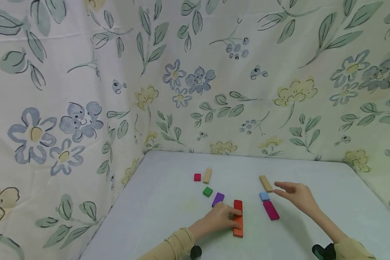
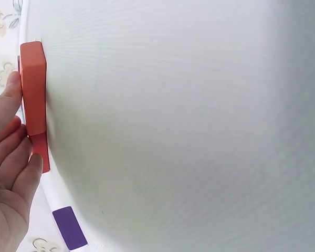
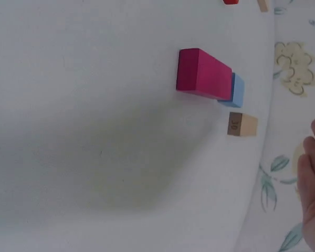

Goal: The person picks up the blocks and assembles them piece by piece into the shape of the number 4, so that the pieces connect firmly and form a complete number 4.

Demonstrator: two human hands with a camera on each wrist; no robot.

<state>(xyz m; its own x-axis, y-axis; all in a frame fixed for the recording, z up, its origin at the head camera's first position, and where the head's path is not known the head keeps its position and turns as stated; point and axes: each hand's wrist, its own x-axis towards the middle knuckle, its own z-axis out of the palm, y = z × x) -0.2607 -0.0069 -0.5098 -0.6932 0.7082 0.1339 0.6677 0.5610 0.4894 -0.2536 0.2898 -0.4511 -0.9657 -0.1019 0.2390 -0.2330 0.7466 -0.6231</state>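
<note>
My left hand [image 1: 217,220] has its thumb and fingers spread over an orange block [image 1: 238,232] and the red block [image 1: 238,204] lined up end to end with it. In the left wrist view, the thumb lies at the orange block [image 2: 34,89] and a fingertip covers part of the red block [image 2: 43,144]. My right hand [image 1: 299,196] hovers with nothing in its fingers, just right of a tan block [image 1: 265,183]. A light blue block [image 1: 264,196] and a magenta block [image 1: 271,210] continue in a row toward me; the right wrist view shows a printed number on the tan block [image 3: 242,124].
Beyond my left hand lie a purple block [image 1: 218,198], a green block [image 1: 207,191], a small red cube [image 1: 197,177] and another tan block [image 1: 207,176]. All sit on the white table [image 1: 149,202]. Flower-patterned cloth [image 1: 195,119] hangs behind and at the sides.
</note>
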